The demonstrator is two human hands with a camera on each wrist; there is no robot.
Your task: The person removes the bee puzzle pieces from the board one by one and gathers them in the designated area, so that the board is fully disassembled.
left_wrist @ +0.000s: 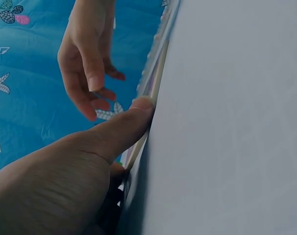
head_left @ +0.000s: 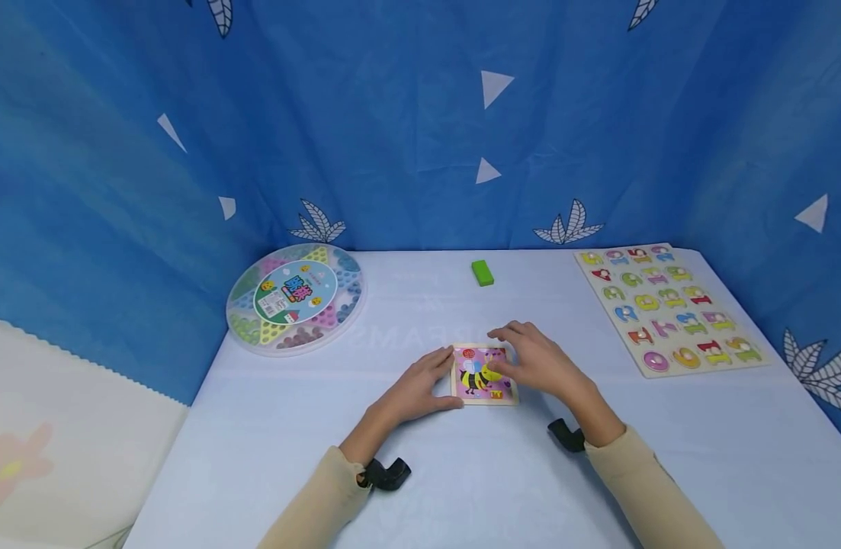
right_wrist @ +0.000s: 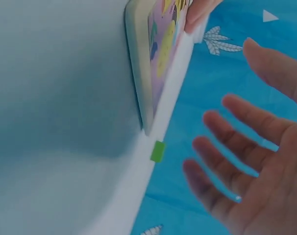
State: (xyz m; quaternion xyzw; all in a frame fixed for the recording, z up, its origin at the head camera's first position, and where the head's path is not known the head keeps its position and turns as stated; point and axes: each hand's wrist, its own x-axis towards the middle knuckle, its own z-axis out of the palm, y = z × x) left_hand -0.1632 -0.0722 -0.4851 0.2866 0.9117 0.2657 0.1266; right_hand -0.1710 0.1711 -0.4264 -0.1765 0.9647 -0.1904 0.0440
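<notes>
A beige sleeve [head_left: 317,499] reaches in nearest the lens, toward the bee puzzle board [head_left: 476,379] flat on the white desk [head_left: 461,473]. At the board's left edge, the left hand [head_left: 416,389] grips lightly, thumb at the lower corner, fingers at the upper. The right hand [head_left: 540,358] hovers over the board's right side, palm inward, fingers loosely spread and holding nothing. Steady pressure at the left edge should limit sliding; a light fingertip touch from the right looks best.
</notes>
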